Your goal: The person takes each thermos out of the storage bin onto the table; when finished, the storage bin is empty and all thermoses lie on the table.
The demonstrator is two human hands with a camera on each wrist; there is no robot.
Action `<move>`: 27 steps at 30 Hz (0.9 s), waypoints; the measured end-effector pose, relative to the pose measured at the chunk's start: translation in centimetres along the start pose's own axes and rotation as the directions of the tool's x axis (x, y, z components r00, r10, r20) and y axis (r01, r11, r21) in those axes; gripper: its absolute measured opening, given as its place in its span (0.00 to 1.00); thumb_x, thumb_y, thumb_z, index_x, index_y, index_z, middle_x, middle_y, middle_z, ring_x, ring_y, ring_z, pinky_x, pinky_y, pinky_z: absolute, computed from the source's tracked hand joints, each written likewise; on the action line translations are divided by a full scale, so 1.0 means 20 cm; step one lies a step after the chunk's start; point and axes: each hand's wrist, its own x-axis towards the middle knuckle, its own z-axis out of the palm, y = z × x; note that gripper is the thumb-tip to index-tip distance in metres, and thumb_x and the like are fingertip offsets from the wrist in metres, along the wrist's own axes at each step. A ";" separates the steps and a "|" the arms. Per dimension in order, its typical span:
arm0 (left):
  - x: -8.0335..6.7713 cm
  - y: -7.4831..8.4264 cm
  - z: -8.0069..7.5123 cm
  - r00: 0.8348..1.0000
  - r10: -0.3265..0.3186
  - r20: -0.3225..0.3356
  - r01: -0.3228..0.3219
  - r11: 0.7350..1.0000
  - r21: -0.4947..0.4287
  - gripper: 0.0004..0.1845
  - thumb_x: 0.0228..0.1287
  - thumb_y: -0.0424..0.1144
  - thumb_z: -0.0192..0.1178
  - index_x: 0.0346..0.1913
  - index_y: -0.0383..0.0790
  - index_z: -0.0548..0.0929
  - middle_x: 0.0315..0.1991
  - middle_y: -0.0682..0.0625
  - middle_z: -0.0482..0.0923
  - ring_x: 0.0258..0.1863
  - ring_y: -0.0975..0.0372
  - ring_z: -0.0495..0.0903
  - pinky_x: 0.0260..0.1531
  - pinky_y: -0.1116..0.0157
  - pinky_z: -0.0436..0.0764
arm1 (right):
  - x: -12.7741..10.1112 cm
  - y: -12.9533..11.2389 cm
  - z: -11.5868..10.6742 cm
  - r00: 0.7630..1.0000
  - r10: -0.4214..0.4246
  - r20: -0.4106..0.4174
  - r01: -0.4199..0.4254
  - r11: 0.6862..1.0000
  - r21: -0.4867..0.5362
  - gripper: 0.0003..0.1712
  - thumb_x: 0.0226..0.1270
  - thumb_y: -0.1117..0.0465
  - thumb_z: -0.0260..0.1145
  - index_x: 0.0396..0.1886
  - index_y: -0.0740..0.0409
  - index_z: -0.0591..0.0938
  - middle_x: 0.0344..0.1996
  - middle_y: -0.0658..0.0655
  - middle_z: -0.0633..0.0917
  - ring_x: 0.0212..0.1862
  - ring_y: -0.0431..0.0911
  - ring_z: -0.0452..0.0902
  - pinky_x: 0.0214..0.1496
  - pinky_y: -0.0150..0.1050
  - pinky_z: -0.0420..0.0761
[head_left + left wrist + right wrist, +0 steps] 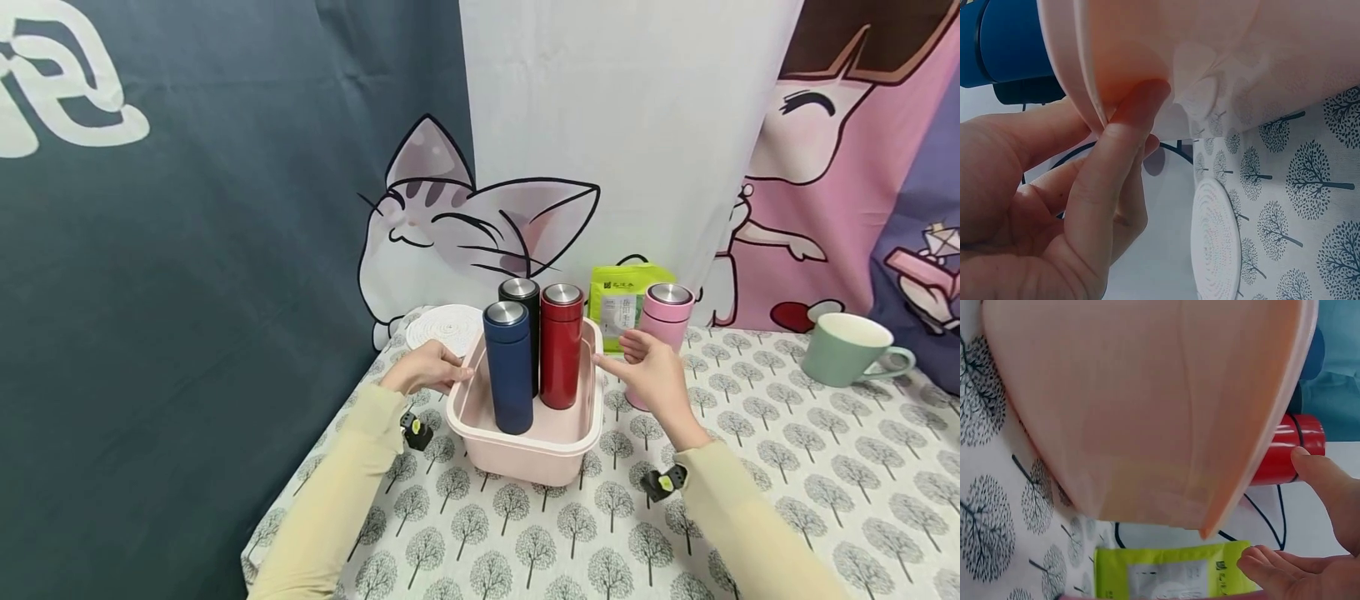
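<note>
A pale pink tub (525,454) stands on the tree-patterned tablecloth. Upright inside it are a blue flask (508,371), a red flask (562,350) and a black flask (521,293) behind them. My left hand (448,372) grips the tub's left rim (1085,94), with its fingers (1124,150) curled under the lip. My right hand (624,353) hovers by the tub's right rim with straight fingers (1329,484), holding nothing. A pink flask (669,307) stands outside the tub, just behind that hand.
A green packet (621,298) leans at the back behind the tub. Left of the tub lies a white round coaster (444,327). A green mug (847,350) sits far right. A cartoon curtain hangs close behind, and the table's left edge is near my left arm.
</note>
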 end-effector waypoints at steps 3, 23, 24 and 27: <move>0.00 -0.01 0.00 1.000 -0.004 -0.003 0.004 1.000 -0.002 0.15 0.65 0.33 0.64 0.48 0.22 0.82 0.37 0.36 0.86 0.32 0.56 0.87 0.39 0.61 0.89 | 0.03 0.00 0.04 1.000 0.013 0.021 -0.014 1.000 0.015 0.47 0.55 0.47 0.76 0.66 0.70 0.70 0.61 0.70 0.77 0.62 0.61 0.76 0.64 0.48 0.79; 0.01 -0.02 0.00 1.000 -0.009 -0.006 0.009 1.000 -0.005 0.17 0.65 0.35 0.65 0.49 0.23 0.82 0.39 0.36 0.86 0.34 0.56 0.87 0.40 0.61 0.89 | 0.13 0.02 0.14 0.996 0.016 0.083 -0.018 0.999 0.027 0.52 0.54 0.48 0.77 0.72 0.67 0.64 0.65 0.69 0.73 0.67 0.59 0.71 0.67 0.48 0.76; 0.01 -0.02 0.00 1.000 -0.010 -0.008 0.010 1.000 -0.011 0.17 0.65 0.35 0.65 0.49 0.23 0.82 0.39 0.36 0.86 0.34 0.56 0.87 0.40 0.61 0.89 | 0.13 0.02 0.15 0.997 0.014 0.082 -0.016 1.000 0.026 0.52 0.53 0.48 0.78 0.72 0.66 0.64 0.65 0.68 0.73 0.66 0.59 0.71 0.66 0.48 0.76; 0.01 -0.02 0.00 1.000 -0.009 -0.011 0.008 1.000 -0.014 0.17 0.65 0.34 0.65 0.49 0.22 0.82 0.39 0.36 0.86 0.34 0.56 0.87 0.39 0.61 0.89 | 0.14 0.01 0.15 0.997 0.010 0.077 -0.012 0.999 0.033 0.52 0.53 0.48 0.78 0.72 0.66 0.64 0.65 0.68 0.74 0.65 0.59 0.72 0.66 0.49 0.77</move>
